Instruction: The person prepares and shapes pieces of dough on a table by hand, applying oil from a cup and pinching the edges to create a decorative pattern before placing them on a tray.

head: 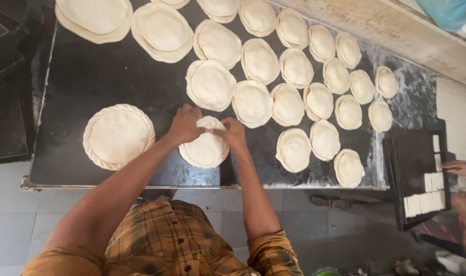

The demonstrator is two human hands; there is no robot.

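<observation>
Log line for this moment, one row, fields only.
left hand: pinching rim of dough disc | right hand: same rim | crimped disc: left of it | surface: dark worktop

Both our arms reach forward, bare from rolled sleeves, forearms angling in toward each other. Left hand sits knuckles up, fingers curled and pinching at the tips. Right hand is just beside it, fingers bent, thumb pressed inward, fingertips nearly meeting.

Dark floured worktop above grey tiled floor, pale wall beyond.
</observation>
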